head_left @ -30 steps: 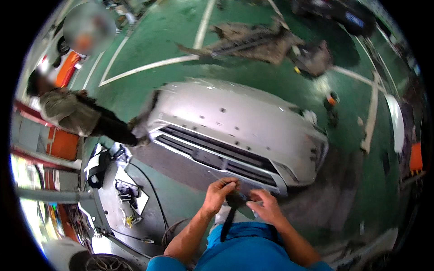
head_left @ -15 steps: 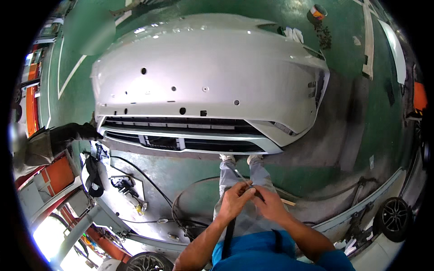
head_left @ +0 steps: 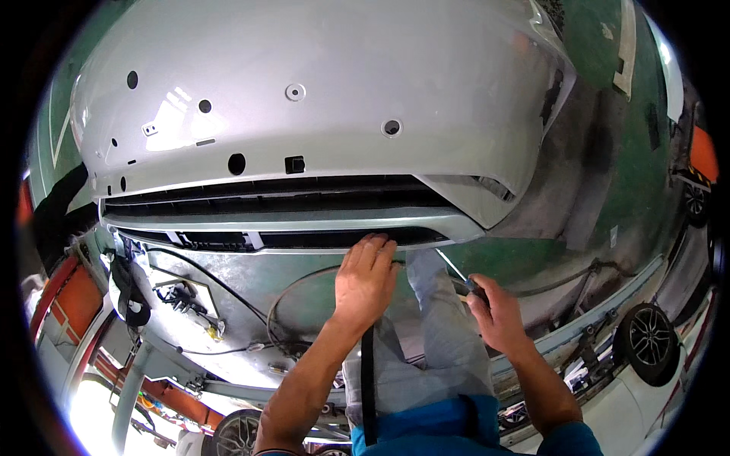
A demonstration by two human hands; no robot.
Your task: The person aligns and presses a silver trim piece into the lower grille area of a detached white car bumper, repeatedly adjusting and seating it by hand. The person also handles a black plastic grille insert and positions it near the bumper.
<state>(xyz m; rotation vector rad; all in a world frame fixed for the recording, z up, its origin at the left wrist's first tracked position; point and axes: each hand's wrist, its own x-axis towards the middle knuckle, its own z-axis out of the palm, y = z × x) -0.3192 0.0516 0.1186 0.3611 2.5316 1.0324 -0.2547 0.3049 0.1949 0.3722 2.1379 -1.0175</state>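
A silver-grey car bumper lies before me, its lower grille opening and edge nearest to me. My left hand is at that edge, its bent fingers hooked over the lower lip and the tips in the dark opening; the thumb is hidden. In my right hand is a screwdriver, the fingers closed round its dark handle. The thin metal shaft slants up and left, with its tip close to the underside of the bumper's lip.
Another person's dark-sleeved arm reaches to the bumper's left end. Hoses run over the floor at left, near a dark cap. An alloy wheel is at lower right, and a pale curved panel lies far right.
My hands, together before, have parted. The left has gone forward onto the bumper's lower edge; the right has moved right with the screwdriver. The bumper now appears closer.
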